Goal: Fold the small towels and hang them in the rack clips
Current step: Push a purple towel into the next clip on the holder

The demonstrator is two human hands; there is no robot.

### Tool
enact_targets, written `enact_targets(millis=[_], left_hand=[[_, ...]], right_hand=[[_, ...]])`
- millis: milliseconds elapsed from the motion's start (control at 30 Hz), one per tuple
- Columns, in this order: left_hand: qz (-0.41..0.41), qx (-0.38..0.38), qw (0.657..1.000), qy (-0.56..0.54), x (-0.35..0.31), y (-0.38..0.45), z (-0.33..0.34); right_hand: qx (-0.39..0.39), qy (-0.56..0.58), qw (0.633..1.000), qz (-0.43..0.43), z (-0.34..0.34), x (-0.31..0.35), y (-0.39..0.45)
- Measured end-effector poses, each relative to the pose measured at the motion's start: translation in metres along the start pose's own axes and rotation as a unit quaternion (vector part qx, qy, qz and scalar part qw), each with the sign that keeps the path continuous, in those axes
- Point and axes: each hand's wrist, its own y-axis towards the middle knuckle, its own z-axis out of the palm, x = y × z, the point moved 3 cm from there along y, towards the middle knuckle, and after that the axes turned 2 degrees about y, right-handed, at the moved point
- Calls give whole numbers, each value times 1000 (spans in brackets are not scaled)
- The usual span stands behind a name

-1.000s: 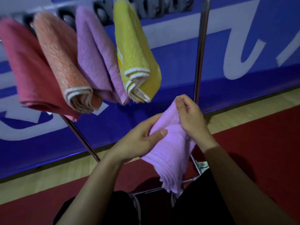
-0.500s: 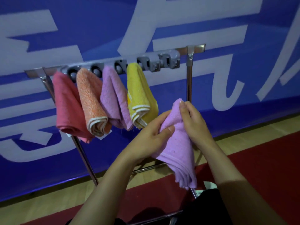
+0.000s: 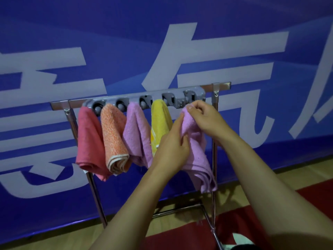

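Observation:
A folded lilac towel (image 3: 198, 152) hangs between my hands just below the right end of the grey clip bar (image 3: 144, 101). My right hand (image 3: 203, 118) pinches its top corner right under the last clip (image 3: 189, 99). My left hand (image 3: 173, 148) grips the towel's left side lower down. Hanging from the other clips, left to right, are a red towel (image 3: 88, 141), an orange towel (image 3: 115, 138), a second lilac towel (image 3: 137, 134) and a yellow towel (image 3: 160, 121), the last partly hidden by my left hand.
The clip bar sits on a chrome rack (image 3: 214, 159) with slanted legs and a low crossbar. Behind it stands a blue wall banner (image 3: 162, 42) with large pale characters. Below are a wooden floor strip (image 3: 297, 175) and red mat (image 3: 315, 195).
Both hands have raised the lilac towel from waist height up to the right end of the clip bar. The view has tilted up and back, so the whole rack shows.

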Motion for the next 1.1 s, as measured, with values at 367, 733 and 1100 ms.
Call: enact_targets(millis=[367, 733, 1100], left_hand=[[-24, -10, 992, 125, -16, 48, 10], [-62, 52, 987, 136, 10, 72, 35], [-138, 59, 982, 115, 36, 71, 64]], right_hand=[[11, -170, 980, -105, 3, 16, 79], [16, -314, 933, -176, 6, -3, 89], [85, -488, 856, -146, 16, 34, 79]])
